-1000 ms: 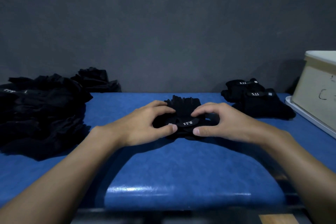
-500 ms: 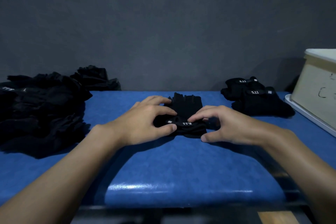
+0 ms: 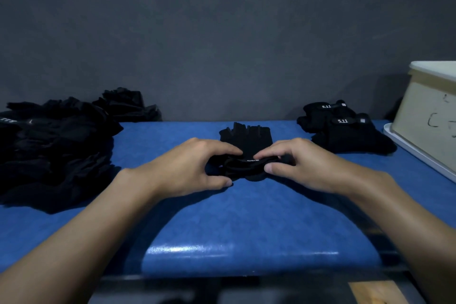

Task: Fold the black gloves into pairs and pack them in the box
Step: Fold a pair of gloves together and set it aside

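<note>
Black gloves [image 3: 246, 139] lie in the middle of the desk [image 3: 246, 217]. Our left hand [image 3: 187, 168] and right hand [image 3: 306, 165], close together, each pinch their near cuff end. Folded pairs [image 3: 345, 133] sit to the right, near the box [image 3: 429, 116]; a loose pile [image 3: 49, 150] lies on the left.

Held both bare forearms forward, palms down, wrists angled inward. Pinched the near edge of the black gloves [image 3: 246, 140] between curled fingers and thumb of left hand [image 3: 195, 168] and right hand [image 3: 303, 168], with index fingertips nearly meeting.
</note>
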